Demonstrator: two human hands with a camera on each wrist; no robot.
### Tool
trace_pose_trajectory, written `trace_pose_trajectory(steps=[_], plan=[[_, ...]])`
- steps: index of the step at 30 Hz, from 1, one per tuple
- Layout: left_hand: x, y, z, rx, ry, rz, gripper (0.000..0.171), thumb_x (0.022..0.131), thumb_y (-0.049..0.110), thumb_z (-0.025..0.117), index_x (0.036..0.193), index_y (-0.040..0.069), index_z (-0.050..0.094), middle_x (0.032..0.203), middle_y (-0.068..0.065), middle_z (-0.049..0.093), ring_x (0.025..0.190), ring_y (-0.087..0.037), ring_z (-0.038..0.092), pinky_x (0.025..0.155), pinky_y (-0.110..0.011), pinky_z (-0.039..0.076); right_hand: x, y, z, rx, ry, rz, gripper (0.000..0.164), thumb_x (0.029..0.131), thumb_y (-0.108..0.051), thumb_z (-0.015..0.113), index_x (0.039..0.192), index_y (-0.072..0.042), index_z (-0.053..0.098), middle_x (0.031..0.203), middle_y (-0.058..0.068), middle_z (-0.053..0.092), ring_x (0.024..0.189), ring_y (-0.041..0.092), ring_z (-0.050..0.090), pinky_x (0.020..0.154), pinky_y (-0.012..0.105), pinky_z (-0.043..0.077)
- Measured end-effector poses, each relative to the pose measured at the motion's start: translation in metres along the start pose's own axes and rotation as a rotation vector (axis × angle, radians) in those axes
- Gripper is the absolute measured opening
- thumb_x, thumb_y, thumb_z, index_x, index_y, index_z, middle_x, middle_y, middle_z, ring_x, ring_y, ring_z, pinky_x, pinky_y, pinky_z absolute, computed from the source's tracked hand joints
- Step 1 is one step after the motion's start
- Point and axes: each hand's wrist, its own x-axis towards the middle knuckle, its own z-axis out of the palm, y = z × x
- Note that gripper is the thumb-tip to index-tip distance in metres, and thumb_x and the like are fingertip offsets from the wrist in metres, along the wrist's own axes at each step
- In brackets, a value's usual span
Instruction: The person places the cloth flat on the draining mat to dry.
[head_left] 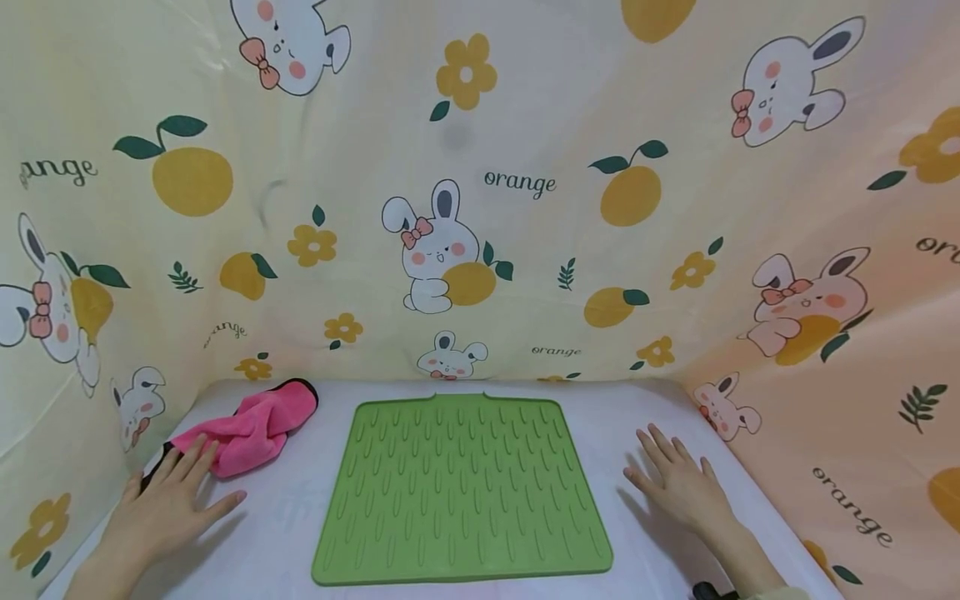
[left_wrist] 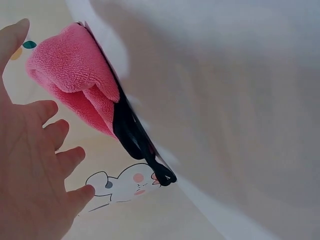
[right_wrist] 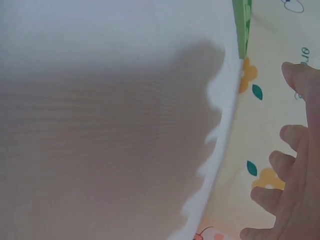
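Observation:
A green ridged mat [head_left: 462,492] lies flat on the white table between the two hands. To its left is a crumpled pink cloth [head_left: 255,433] with black edging, and in the left wrist view the same cloth [left_wrist: 75,65] shows a fuzzy face and a black loop [left_wrist: 162,174]. My left hand [head_left: 165,508], fingers spread and palm down, hovers near the cloth; its fingertips overlap the cloth in the head view. Right of the mat, my right hand [head_left: 686,487] is held over the table with fingers spread, and nothing is in it.
White table surface [head_left: 277,533] surrounds the mat. A pale yellow curtain [head_left: 525,250] printed with rabbits and oranges rises behind the table and along both sides. Something small and black [head_left: 712,592] sits by the right wrist at the bottom edge.

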Motion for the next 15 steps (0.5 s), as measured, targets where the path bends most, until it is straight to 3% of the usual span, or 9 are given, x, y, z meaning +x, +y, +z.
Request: trace_pose_trajectory(steps=[8, 15], plan=[[-0.0034, 0.0013, -0.0011, 0.028, 0.002, -0.008, 0.111, 0.092, 0.075, 0.056, 0.153, -0.014, 0.03, 0.155, -0.043, 0.022, 0.142, -0.065, 0.015, 0.105, -0.086, 0.001, -0.0047, -0.0006, -0.0007, 0.006, 0.033, -0.021, 0.078, 0.101, -0.058, 0.057, 0.157, -0.005, 0.042, 0.164, 0.022, 0.034, 0.141, 0.059, 0.036, 0.105, 0.082, 0.027], [-0.0023, 0.0028, -0.0015, 0.047, 0.037, 0.028, 0.107, 0.093, 0.072, 0.056, 0.153, -0.013, 0.033, 0.155, -0.042, 0.026, 0.141, -0.064, 0.02, 0.106, -0.085, 0.007, -0.0069, 0.0023, 0.0011, 0.003, 0.064, -0.035, 0.08, 0.101, -0.059, 0.056, 0.158, -0.005, 0.04, 0.164, 0.022, 0.035, 0.141, 0.058, 0.037, 0.105, 0.08, 0.029]])
